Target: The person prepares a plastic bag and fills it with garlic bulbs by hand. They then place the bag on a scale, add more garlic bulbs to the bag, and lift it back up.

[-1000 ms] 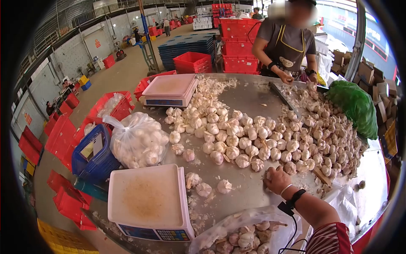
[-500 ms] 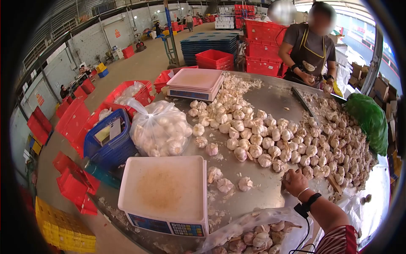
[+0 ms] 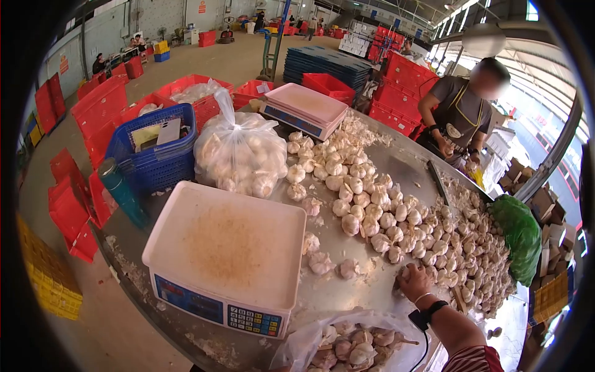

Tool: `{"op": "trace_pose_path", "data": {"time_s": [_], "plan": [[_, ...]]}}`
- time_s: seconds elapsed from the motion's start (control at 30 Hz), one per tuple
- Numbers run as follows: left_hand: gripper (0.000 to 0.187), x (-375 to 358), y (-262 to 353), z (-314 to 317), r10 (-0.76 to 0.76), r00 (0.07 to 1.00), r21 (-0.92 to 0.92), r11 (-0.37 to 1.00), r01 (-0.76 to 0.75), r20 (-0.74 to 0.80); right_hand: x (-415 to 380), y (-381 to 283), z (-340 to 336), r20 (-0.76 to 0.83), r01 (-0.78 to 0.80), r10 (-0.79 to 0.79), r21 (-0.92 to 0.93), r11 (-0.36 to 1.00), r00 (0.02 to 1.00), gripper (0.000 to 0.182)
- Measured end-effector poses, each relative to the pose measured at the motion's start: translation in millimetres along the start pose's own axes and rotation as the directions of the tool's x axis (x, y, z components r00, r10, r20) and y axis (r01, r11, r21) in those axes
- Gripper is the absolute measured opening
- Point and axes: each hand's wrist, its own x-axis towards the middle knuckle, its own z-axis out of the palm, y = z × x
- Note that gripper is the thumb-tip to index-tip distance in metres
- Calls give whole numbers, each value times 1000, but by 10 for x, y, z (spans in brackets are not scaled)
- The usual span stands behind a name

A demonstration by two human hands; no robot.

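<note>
My right hand (image 3: pixel 414 282) rests at the near edge of a big spread of garlic bulbs (image 3: pixel 396 217) on the metal table (image 3: pixel 325 285). Its fingers curl round a garlic bulb that shows partly at the fingertips. Below it lies an open clear plastic bag (image 3: pixel 285 350) with garlic bulbs inside. A white scale (image 3: pixel 226 248) with a bare, stained tray stands on the left. Behind that scale is a tied clear bag of garlic (image 3: pixel 238 155). My left hand is out of view.
A second scale (image 3: pixel 307 105) stands at the back. Left are a blue basket (image 3: pixel 152 155) and a teal bottle (image 3: pixel 121 192). A green net bag (image 3: pixel 517 239) lies right. A co-worker (image 3: pixel 462 115) stands across the table. A cable (image 3: pixel 424 350) hangs near my right wrist.
The view has turned and shifted, so the near scale looks larger. My right hand still holds the bulb at the edge of the spread.
</note>
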Motion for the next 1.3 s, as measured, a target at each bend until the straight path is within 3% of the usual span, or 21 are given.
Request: {"op": "trace_pose_path", "data": {"time_s": [0.13,0.2,0.23,0.3,0.33,0.43,0.5,0.6,0.7,0.8,0.87,0.93,1.0,1.07,1.1,1.13,1.17,1.2,1.23,1.27,1.3], "plan": [[29,-104,-91,110,-26,981,-212,977,-15,-191,-7,9,15,-5,-8,8,6,1000,1000,44],[27,-92,-194,130,-204,975,-523,842,132,-82,-4,12,12,3,-2,2,-8,1000,1000,45],[27,-87,-177,105,-204,975,-519,845,128,-91,10,40,41,-9,9,-9,-15,1000,1000,45],[25,-77,-104,47,-389,914,-652,664,367,118,27,119,116,-20,25,-26,-17,1000,999,46],[25,-34,-99,10,-387,916,-653,667,358,106,57,150,147,-19,22,-22,0,1000,1000,47],[23,79,56,-197,-276,927,-692,618,374,254,39,107,82,4,-2,2,14,1000,1000,48],[18,150,323,-409,-229,916,-784,474,401,330,-3,52,-5,12,-28,28,30,999,1000,49],[12,310,226,-311,-126,980,-876,440,197,156,-11,127,-50,51,-7,7,5,1000,999,48],[14,565,592,-646,25,970,-897,387,212,240,-32,282,-21,117,81,-89,75,994,989,48],[30,756,887,-789,172,938,-846,502,178,299,-178,171,-388,83,38,-51,158,987,995,49],[24,860,889,-713,237,924,-855,496,152,302,-289,198,-521,6,48,-54,389,920,998,50],[18,924,782,-575,282,918,-897,419,142,278,-404,331,-480,-27,99,-119,751,653,992,53],[16,902,604,-503,140,939,-891,384,241,314,-954,-250,-1179,296,-244,-104,904,351,949,55],[15,904,387,-463,128,951,-894,394,213,283,-1260,-362,-1263,390,-348,-370,921,176,843,57],[24,891,420,-477,67,971,-908,372,191,231,-1402,-492,-1275,427,-338,-394,900,276,814,64],[24,884,419,-482,49,965,-901,373,220,256,-1478,-548,-1143,460,-385,-481,888,253,746,63],[29,916,426,-490,95,957,-934,263,240,272,-1514,-620,-1076,520,-390,-517,853,346,680,63],[33,933,432,-488,144,950,-955,148,258,279,-1539,-696,-1022,578,-381,-545,814,438,608,62],[42,927,438,-475,183,939,-951,162,263,291,-1538,-771,-934,538,-241,-598,828,506,594,62],[42,931,439,-459,187,937,-951,154,268,294,-1501,-849,-862,502,-87,-651,824,560,569,62],[39,925,429,-453,227,929,-955,125,270,292,-1487,-936,-836,330,222,-734,809,544,594,53]]}}
